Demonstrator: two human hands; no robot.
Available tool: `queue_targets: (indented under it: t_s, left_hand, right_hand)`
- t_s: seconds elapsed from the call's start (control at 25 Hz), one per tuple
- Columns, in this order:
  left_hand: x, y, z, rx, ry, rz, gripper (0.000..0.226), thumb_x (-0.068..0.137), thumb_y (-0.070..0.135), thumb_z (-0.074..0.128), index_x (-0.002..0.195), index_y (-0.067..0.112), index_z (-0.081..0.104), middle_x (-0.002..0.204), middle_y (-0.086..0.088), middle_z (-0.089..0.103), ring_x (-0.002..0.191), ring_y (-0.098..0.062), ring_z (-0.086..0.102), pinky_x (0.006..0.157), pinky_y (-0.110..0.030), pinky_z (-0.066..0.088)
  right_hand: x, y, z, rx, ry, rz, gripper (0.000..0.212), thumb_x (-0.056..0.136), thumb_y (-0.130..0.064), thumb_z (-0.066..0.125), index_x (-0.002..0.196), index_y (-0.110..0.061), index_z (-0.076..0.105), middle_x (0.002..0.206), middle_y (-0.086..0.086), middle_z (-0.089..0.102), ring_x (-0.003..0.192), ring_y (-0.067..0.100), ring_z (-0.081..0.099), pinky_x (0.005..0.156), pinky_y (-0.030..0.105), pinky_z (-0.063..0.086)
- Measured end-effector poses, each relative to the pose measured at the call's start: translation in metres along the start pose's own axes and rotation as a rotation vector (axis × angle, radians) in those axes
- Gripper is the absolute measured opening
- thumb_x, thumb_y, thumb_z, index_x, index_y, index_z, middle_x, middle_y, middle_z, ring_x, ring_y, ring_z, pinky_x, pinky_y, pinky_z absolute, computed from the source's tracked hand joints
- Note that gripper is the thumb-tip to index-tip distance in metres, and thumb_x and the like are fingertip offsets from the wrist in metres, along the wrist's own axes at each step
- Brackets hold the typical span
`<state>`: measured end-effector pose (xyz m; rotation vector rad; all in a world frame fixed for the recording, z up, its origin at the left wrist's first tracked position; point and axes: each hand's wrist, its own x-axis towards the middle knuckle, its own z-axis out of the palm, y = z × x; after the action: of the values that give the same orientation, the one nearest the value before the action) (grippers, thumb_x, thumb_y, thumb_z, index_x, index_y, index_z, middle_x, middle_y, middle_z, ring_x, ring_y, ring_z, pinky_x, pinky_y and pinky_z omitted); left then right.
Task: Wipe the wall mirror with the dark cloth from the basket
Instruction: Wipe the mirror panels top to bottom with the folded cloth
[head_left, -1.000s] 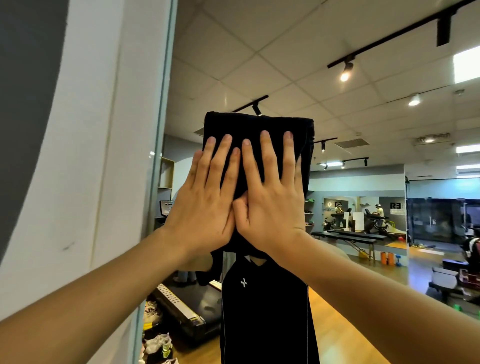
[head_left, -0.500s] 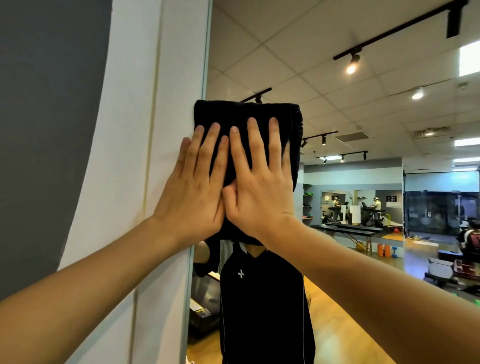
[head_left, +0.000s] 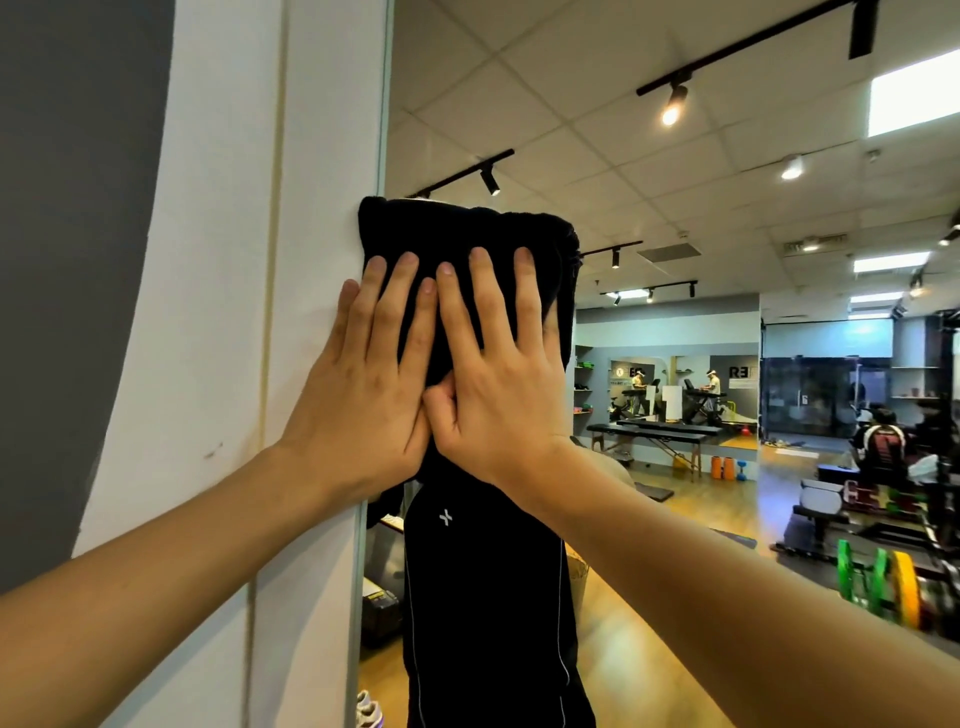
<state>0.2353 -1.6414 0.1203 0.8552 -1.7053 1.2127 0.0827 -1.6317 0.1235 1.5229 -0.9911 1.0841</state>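
— Where is the dark cloth (head_left: 467, 244)?

— Flat against the wall mirror (head_left: 727, 260), right at the glass's left edge, with its left corner lapping over onto the white wall (head_left: 322, 156). It is bunched at the top, and its lower part is hidden behind the hands.

— And the hands?

— Both are on it, side by side and touching at the thumbs. The left hand (head_left: 363, 384) lies with straight fingers spread upward, its little finger off the cloth and on the white wall. The right hand (head_left: 498, 379) presses with fingers straight and splayed as well. Neither curls round the fabric; they push it flat against the surface.

— What shows in the glass?

— Below the cloth, the reflection of the person's black top (head_left: 483, 597) with a small white mark and thin white piping. Farther right, a gym room: black benches (head_left: 660, 431), coloured weight plates (head_left: 883, 587), a wooden floor (head_left: 649, 649) and track lights (head_left: 672, 104) on a tiled ceiling.

— And left of the mirror?

— White wall, then a grey painted area (head_left: 67, 260) with a curved edge.
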Motion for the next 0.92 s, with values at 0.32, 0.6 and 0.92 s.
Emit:
queue_targets:
  t_s: [0.32, 0.6, 0.92]
  left_hand:
    - [-0.064, 0.037, 0.010, -0.023, -0.059, -0.044, 0.073, 0.102, 0.040, 0.025, 0.158, -0.006, 0.014, 0.165, -0.029, 0.007, 0.154, -0.046, 0.001, 0.124, -0.061, 0.011]
    - [-0.062, 0.067, 0.021, -0.048, -0.021, -0.111, 0.076, 0.098, 0.037, 0.031, 0.158, -0.006, 0.013, 0.165, -0.031, 0.003, 0.153, -0.050, -0.003, 0.123, -0.065, 0.007]
    - [-0.039, 0.119, 0.036, -0.086, 0.018, -0.096, 0.075, 0.101, 0.041, 0.025, 0.156, -0.009, 0.015, 0.163, -0.034, 0.005, 0.151, -0.054, -0.002, 0.121, -0.069, 0.007]
  right_hand:
    - [-0.071, -0.008, 0.005, 0.018, -0.079, -0.050, 0.080, 0.090, -0.042, 0.048, 0.161, -0.011, 0.028, 0.169, 0.018, 0.021, 0.156, 0.046, 0.007, 0.118, 0.065, 0.024]
    - [-0.082, 0.016, 0.001, 0.059, -0.049, -0.088, 0.070, 0.095, -0.040, 0.038, 0.160, -0.015, 0.033, 0.168, 0.016, 0.024, 0.157, 0.042, 0.008, 0.119, 0.057, 0.029]
    - [-0.099, 0.072, -0.011, 0.056, 0.007, -0.083, 0.064, 0.099, -0.039, 0.034, 0.159, -0.016, 0.036, 0.167, 0.015, 0.028, 0.158, 0.040, 0.011, 0.117, 0.054, 0.033]
